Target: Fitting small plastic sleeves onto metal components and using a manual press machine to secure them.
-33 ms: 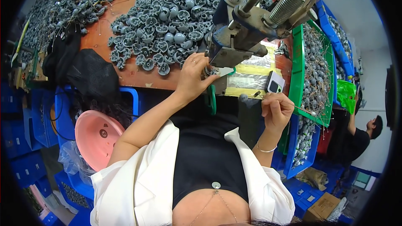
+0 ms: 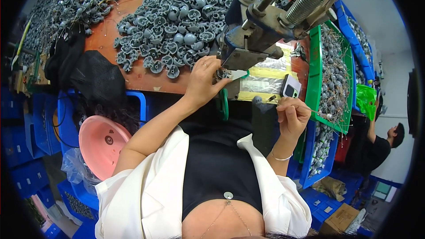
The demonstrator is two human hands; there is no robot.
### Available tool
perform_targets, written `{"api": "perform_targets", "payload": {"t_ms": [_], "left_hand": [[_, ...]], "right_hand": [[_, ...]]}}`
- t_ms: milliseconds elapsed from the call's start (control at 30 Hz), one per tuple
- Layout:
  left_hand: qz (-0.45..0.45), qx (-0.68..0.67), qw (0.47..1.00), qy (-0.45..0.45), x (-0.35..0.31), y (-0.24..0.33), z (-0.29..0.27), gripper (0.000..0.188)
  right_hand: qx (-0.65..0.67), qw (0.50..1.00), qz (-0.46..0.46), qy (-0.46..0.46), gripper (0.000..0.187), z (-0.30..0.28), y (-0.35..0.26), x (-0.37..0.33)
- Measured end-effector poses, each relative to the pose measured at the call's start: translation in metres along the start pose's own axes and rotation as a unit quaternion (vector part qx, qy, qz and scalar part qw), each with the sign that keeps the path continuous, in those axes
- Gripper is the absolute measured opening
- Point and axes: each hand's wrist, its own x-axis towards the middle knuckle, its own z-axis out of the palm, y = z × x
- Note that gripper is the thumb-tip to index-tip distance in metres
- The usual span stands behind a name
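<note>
My left hand (image 2: 204, 77) is at the base of a metal bench press (image 2: 252, 40), thumb and fingers closed around a small piece below the press head. What that piece is, I cannot make out. Off to the right, my right hand (image 2: 293, 116) pinches a thin wire. A small grey plastic part (image 2: 262, 105) hangs at the left of these fingers, and the wire sticks out to the right, toward the green crate. Behind my left hand lies a large heap of grey domed plastic shells (image 2: 177, 31) on the reddish-brown table (image 2: 135, 77).
A green crate (image 2: 314, 71) of wired grey parts stands at the right, with blue bins beside it. A small white device (image 2: 291, 86) lies on the taped surface. On the left are a black mesh bag (image 2: 98, 77) and a pink basin (image 2: 104, 144). Another person (image 2: 376, 148) is far right.
The grey part by my right fingers has swung slightly and shows more sharply. The wire's far end has shifted a little. My left hand stays in place.
</note>
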Motion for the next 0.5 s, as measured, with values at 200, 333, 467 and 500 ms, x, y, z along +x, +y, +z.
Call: {"api": "perform_targets", "payload": {"t_ms": [200,333,467,500], "left_hand": [[0.032,-0.003,0.997,0.071,0.016,-0.008,-0.021,0.033],[0.109,0.132,0.983,0.06,0.092,-0.042,-0.036,0.025],[0.102,0.346,0.93,-0.064,0.14,-0.071,-0.014,0.02],[0.104,0.344,0.931,-0.064,0.145,-0.075,-0.013,0.02]], "right_hand": [[-0.052,0.995,-0.08,-0.03,0.019,-0.008,0.01,0.007],[0.001,1.0,-0.006,-0.029,0.008,0.015,0.0,0.004],[0.015,0.993,0.119,0.003,0.015,0.034,-0.005,-0.001],[0.013,0.993,0.119,0.005,0.015,0.035,-0.006,-0.002]]}}
